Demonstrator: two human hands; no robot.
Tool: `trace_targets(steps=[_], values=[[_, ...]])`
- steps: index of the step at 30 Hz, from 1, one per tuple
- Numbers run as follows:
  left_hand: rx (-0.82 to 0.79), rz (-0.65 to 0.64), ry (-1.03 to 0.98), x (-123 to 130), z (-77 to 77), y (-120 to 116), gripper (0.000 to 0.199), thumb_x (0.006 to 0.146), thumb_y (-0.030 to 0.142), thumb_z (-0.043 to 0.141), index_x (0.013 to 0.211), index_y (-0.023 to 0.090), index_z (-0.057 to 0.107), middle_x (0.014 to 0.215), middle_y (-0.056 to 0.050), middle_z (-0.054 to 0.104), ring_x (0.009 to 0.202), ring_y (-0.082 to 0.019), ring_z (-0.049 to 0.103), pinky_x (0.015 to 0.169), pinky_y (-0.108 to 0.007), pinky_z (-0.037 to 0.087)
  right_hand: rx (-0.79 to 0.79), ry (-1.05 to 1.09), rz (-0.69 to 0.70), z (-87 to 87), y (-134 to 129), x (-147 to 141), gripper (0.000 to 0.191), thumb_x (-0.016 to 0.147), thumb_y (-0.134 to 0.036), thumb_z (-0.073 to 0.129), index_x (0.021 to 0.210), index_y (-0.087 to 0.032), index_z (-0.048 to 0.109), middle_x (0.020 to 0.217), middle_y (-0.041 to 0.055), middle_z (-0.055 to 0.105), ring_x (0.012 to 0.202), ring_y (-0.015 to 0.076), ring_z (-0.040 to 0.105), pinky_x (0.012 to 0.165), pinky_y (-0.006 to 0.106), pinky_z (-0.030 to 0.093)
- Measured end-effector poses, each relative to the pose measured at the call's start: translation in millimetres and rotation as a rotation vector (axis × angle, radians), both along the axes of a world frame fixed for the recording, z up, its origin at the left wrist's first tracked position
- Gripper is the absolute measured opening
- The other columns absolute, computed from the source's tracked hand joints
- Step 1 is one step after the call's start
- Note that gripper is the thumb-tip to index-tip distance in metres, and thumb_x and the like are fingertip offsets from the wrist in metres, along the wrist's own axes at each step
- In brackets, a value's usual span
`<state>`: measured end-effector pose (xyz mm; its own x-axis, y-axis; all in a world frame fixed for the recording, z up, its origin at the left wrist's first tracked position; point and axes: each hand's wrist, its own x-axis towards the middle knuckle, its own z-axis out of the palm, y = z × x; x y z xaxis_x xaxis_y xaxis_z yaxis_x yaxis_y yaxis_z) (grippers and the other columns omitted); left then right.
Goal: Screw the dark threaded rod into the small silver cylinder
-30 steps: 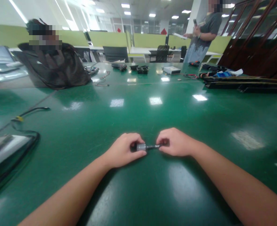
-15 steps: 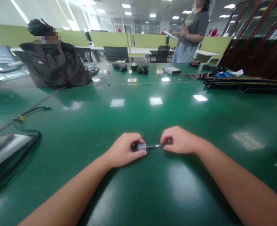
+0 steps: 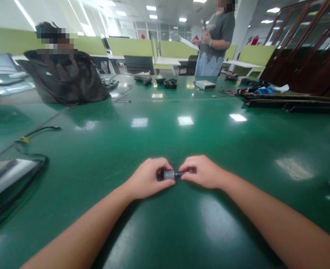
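Observation:
A small tool with a dark and silvery-grey barrel (image 3: 169, 175) lies level just above the green tabletop (image 3: 165, 138). My left hand (image 3: 149, 178) wraps its fingers and thumb round the barrel's left end. From the barrel a thin dark shaft (image 3: 178, 174) points right. My right hand (image 3: 202, 172) pinches around that shaft close to the barrel, its fingertips hiding part of the shaft. Only a narrow gap separates the two hands.
A big dark bag (image 3: 69, 80) stands at the back left, a person behind it. Black cables (image 3: 46, 160) and a flat device (image 3: 8, 183) lie at left. Black strips (image 3: 293, 101) lie back right, a white box (image 3: 205, 84) at the far edge. Another person (image 3: 214, 41) stands beyond.
My right hand has moved left along the shaft, closer to the barrel. My left hand has stayed in place. The standing person has shifted left.

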<state>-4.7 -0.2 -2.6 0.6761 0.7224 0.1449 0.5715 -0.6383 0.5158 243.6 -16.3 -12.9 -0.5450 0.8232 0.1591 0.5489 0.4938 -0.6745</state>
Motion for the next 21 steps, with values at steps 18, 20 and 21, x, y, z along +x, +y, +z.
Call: trace_targets(steps=[18,20,21], values=[[-0.006,0.021,-0.012,2.2,2.7,-0.3,0.024,0.083,0.043,0.072,0.095,0.022,0.07,0.083,0.0,0.071,0.072,-0.017,0.062,0.069,-0.028,0.044,0.177,-0.011,0.04,-8.5,0.3,-9.3,0.012,0.085,-0.022,0.078,0.097,-0.02,0.076,0.095,0.0045,0.077,0.089,0.0187,0.066,0.082,0.03,0.048],[0.0,0.023,-0.008,2.2,2.3,-0.3,0.025,0.083,0.043,0.072,0.094,0.022,0.07,0.083,0.0,0.071,0.072,-0.017,0.062,0.069,-0.028,0.043,0.188,-0.007,0.053,-8.8,-0.1,-9.2,0.013,0.086,-0.021,0.076,0.098,-0.02,0.076,0.096,0.0046,0.077,0.091,0.019,0.066,0.083,0.03,0.048],[-0.003,0.023,-0.008,2.1,2.2,-0.2,0.025,0.083,0.044,0.072,0.094,0.022,0.07,0.083,0.0,0.071,0.072,-0.017,0.062,0.069,-0.028,0.043,0.191,-0.005,0.061,-8.8,-0.4,-9.0,0.012,0.087,-0.021,0.075,0.099,-0.02,0.076,0.097,0.0046,0.077,0.091,0.0191,0.066,0.084,0.031,0.048]])
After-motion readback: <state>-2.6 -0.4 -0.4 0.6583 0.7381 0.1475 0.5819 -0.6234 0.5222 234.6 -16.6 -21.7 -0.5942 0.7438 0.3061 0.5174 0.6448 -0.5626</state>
